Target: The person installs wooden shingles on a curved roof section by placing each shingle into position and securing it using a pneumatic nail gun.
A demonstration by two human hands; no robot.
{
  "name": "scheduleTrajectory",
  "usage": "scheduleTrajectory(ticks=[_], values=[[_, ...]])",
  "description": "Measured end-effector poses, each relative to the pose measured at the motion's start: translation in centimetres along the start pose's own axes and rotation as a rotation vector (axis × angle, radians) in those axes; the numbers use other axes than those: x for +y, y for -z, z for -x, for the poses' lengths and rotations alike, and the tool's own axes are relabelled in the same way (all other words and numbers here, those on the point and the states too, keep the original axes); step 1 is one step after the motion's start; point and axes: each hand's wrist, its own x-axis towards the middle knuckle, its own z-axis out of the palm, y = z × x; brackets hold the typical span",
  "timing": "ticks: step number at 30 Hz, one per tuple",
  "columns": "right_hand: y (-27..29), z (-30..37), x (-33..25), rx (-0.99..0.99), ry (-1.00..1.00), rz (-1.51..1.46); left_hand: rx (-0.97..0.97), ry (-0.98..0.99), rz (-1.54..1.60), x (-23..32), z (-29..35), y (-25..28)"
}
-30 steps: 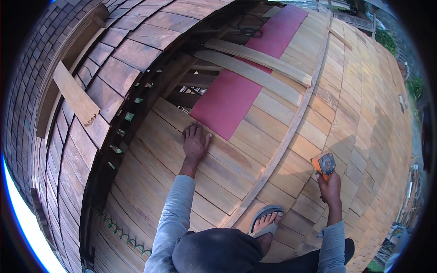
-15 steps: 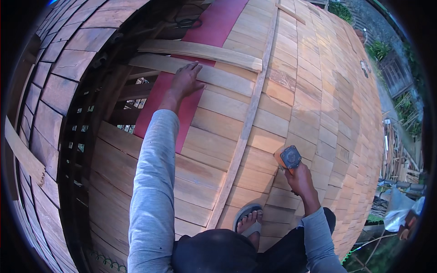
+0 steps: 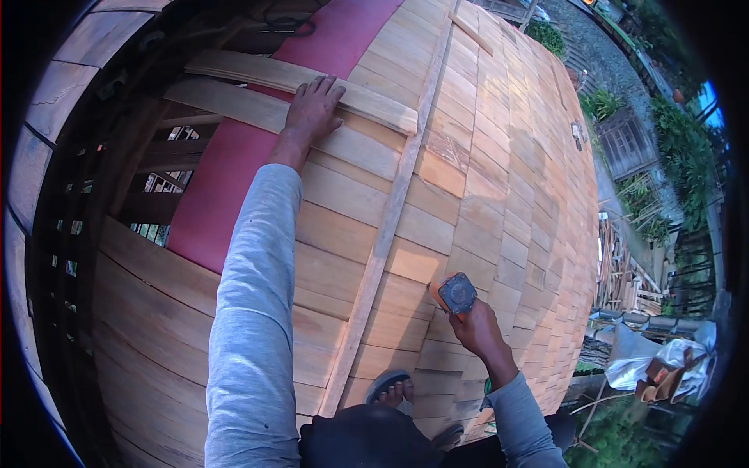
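Note:
My left hand lies with fingers stretched out, its fingertips on a small stack of thin wooden shingles. Just below the stack, a single wooden shingle lies partly under my hand and across a red underlay strip. My right hand is closed around the grip of an orange nail gun with a dark square cap. The nail gun is over the shingled slope, right of a long wooden batten; whether its nose touches the wood is hidden.
Left of the red strip, dark roof framing has open gaps. Older dark shingles curve along the far left. My sandaled foot stands on the slope. Beyond the right edge lie ground, plants and a wood pile.
My left hand has slid up from the single shingle onto the stack. The view has shifted to the right. My right hand still holds the nail gun low over the slope.

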Motion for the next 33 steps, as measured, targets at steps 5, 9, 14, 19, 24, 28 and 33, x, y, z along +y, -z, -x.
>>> scheduleTrajectory(ticks=[5,9,14,19,24,28,33], values=[[-0.4,0.2,-0.2,-0.01,0.022,-0.024,-0.106,0.133,0.017,1.3,-1.0,1.0],[-0.7,0.0,0.2,0.03,0.03,-0.045,-0.16,0.097,0.076,3.5,0.9,1.7],[-0.7,0.5,0.4,0.043,0.091,-0.104,-0.072,0.026,0.009,1.8,5.6,-0.5],[-0.9,0.2,0.1,0.008,0.069,0.003,-0.291,0.094,-0.031,2.8,3.0,0.7],[-1.0,-0.3,-0.3,0.004,0.114,0.034,-0.457,0.25,0.066,1.9,-1.6,0.8],[-0.3,-0.5,0.1,-0.016,0.046,-0.029,-0.149,0.032,0.023,2.0,-4.5,-0.3],[0.5,-0.8,0.1,0.006,0.113,-0.013,-0.585,0.074,-0.006,2.2,-8.7,-1.4]])
